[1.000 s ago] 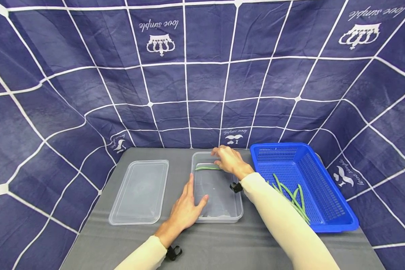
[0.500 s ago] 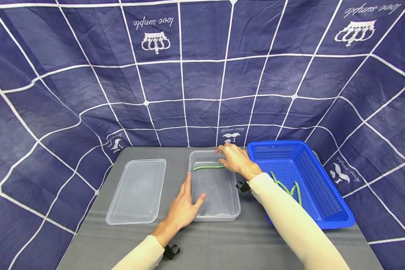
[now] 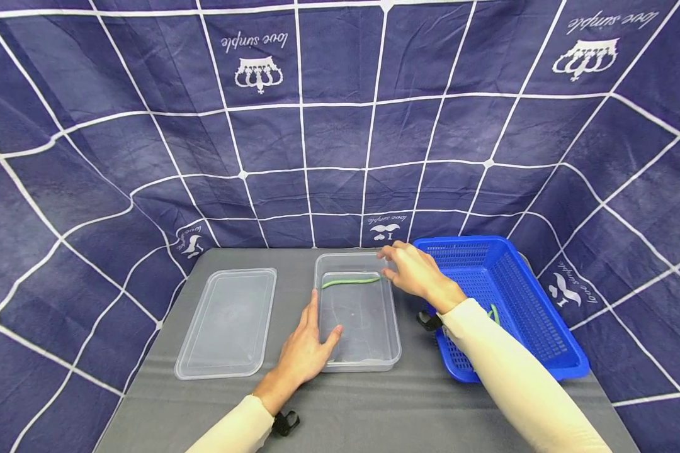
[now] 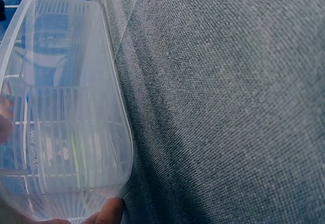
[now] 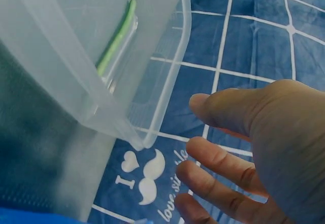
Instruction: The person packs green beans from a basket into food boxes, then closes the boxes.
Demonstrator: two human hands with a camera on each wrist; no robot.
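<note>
A clear plastic container (image 3: 358,327) stands on the grey table, with one green bean (image 3: 351,281) lying across its far end. My left hand (image 3: 305,352) rests along the container's left side, fingers straight on the outside wall and thumb above the interior. In the left wrist view its fingertips (image 4: 109,213) touch the container wall. Over the container's far right corner is my right hand (image 3: 413,270), holding nothing. The right wrist view shows its fingers (image 5: 218,160) loosely bent and apart from the container. The right forearm hides part of the blue basket (image 3: 555,314).
The blue basket stands to the right, with more green beans (image 3: 493,313) partly visible behind the sleeve. A clear plastic lid (image 3: 226,324) lies flat at left. A dark blue cloth (image 3: 340,138) with white lines hangs behind the table.
My right hand has moved right, away from the green bean, which now shows at full length in the container. The left hand stays at the container's side.
</note>
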